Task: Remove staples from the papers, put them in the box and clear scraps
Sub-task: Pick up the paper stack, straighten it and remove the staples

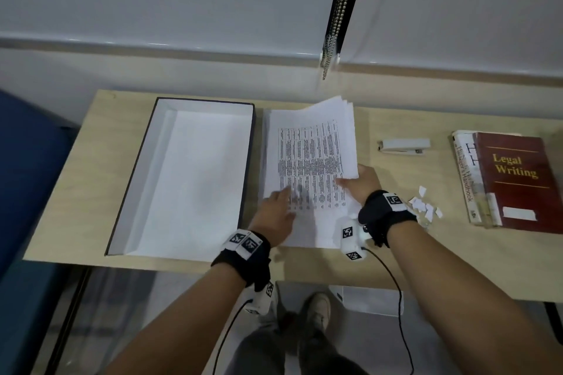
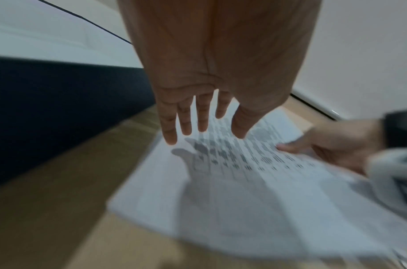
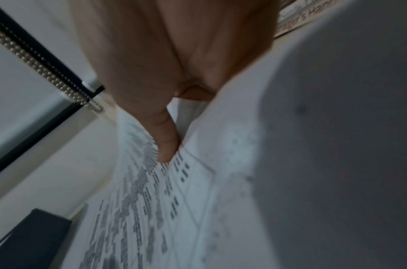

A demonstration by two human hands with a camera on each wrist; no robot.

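Observation:
A stack of printed papers point(image 1: 307, 158) lies on the wooden desk just right of an open box point(image 1: 195, 179) with a white inside and dark rim. My right hand point(image 1: 361, 184) pinches the right edge of several sheets, thumb on top, and lifts that edge off the desk; the thumb point(image 3: 166, 145) presses on the printed page point(image 3: 151, 200). My left hand point(image 1: 278, 210) hovers with straight, spread fingers point(image 2: 186, 123) over the lower left of the papers point(image 2: 220, 182), casting a shadow on them. Torn white paper scraps point(image 1: 425, 205) lie right of my right wrist.
A grey stapler point(image 1: 403, 146) lies on the desk point(image 1: 91, 161) right of the papers. Two books point(image 1: 515, 179), the top one red, are stacked at the far right. A bead chain point(image 1: 333, 24) hangs from the blind behind the desk. A blue surface point(image 1: 27, 176) borders the left.

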